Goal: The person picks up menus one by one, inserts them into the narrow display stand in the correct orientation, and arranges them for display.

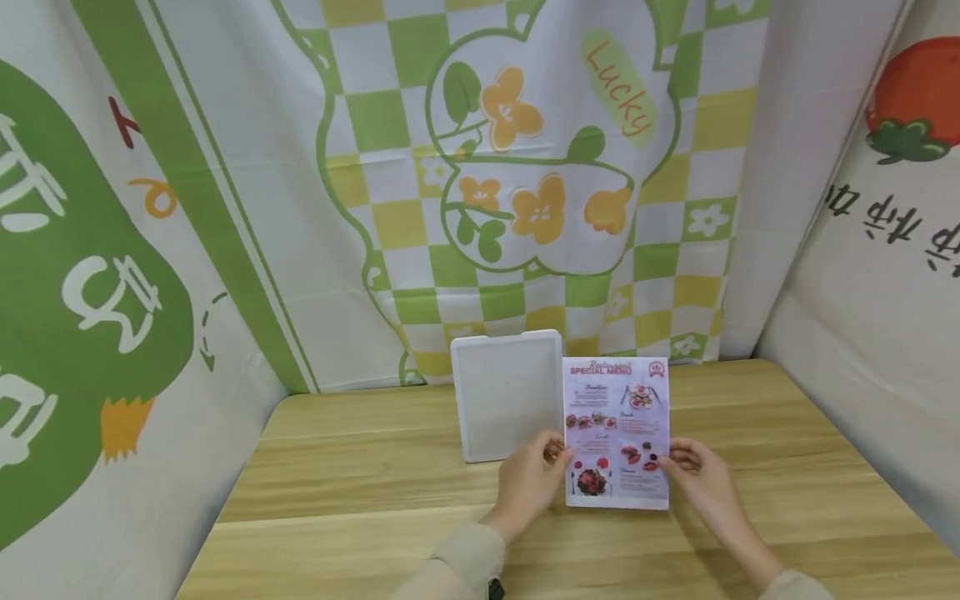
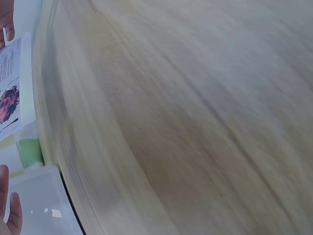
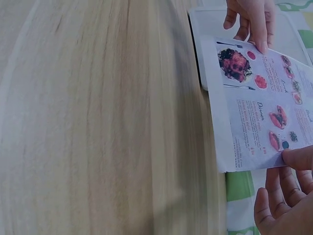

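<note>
A printed restaurant menu sheet (image 1: pixel 617 433) is held up by its two side edges, its printed face turned toward the head camera. At its left edge, my left hand (image 1: pixel 529 477) pinches the sheet between thumb and fingers. My right hand (image 1: pixel 703 477) pinches the opposite edge, the thumb lying on the printed side in the right wrist view. Just left of the menu is a white-framed panel (image 1: pixel 508 398) with a pale grey face, partly behind my left hand. In the left wrist view only a corner of the menu (image 2: pixel 10 93) shows.
The wooden table (image 1: pixel 337 467) extends to both sides and ends at a back edge. Behind it hangs a green-and-white checked cloth (image 1: pixel 420 225) with flowers, and printed curtains (image 1: pixel 247 250) flank it.
</note>
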The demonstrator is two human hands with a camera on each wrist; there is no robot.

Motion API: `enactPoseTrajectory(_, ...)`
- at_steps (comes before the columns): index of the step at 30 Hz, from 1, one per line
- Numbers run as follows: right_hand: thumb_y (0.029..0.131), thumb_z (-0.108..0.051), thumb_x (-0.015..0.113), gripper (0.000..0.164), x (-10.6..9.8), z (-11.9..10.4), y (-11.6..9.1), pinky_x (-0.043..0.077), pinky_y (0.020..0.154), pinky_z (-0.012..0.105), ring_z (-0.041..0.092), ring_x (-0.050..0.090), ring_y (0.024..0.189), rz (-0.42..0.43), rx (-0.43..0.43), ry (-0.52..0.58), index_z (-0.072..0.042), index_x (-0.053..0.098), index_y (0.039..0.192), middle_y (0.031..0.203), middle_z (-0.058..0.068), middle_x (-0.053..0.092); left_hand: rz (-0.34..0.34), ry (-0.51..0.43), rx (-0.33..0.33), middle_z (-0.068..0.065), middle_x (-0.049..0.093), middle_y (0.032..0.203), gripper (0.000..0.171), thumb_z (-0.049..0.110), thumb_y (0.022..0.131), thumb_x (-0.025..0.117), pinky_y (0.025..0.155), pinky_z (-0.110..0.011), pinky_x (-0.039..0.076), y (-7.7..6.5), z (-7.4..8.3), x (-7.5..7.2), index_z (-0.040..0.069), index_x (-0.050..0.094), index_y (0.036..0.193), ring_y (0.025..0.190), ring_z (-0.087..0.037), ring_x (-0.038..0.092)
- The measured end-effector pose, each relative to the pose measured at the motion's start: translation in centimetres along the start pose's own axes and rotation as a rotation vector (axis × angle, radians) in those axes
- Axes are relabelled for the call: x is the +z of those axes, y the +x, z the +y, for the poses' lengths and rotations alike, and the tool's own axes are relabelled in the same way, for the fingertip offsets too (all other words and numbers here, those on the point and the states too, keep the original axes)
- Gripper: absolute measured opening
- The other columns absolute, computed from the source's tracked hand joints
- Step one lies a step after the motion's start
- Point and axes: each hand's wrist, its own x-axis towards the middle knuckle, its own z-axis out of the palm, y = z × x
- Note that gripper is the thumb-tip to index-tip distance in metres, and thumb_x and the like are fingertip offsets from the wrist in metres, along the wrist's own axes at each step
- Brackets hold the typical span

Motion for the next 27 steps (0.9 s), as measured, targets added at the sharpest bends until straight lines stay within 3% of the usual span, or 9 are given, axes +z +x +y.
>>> enactPoseTrajectory(12, 0.089, -0.004, 0.072, 0.032, 2.2, -2.1, 0.5, 0.050, 0.076, 0.019, 0.016, 0.062, 0.086, -0.076, 0.017, 0.064, 0.012, 0.060, 0.113, 0.100, 0.020, 0.067, 0.026, 0.013, -0.042, 0.013, 0.066, 0.085, 0.015, 0.034, 0.095, 0.066, 0.062, -0.022, 0.044, -1.0, -1.4, -3.0, 0.020, 0.068, 0.100, 0.062, 0.002, 0.050)
enactPoseTrajectory(27, 0.088, -0.001, 0.071, 0.027, 5.0, -4.4, 0.8, 0.050, 0.077, 0.023, 0.022, 0.063, 0.088, -0.124, -0.030, 0.111, 0.011, 0.062, 0.111, 0.099, 0.017, 0.068, 0.065, 0.061, -0.048, 0.012, 0.066, 0.086, 0.012, 0.034, 0.096, 0.065, 0.068, -0.027, 0.047, -1.9, -3.1, -6.5, 0.022, 0.067, 0.098, 0.076, -0.005, 0.059)
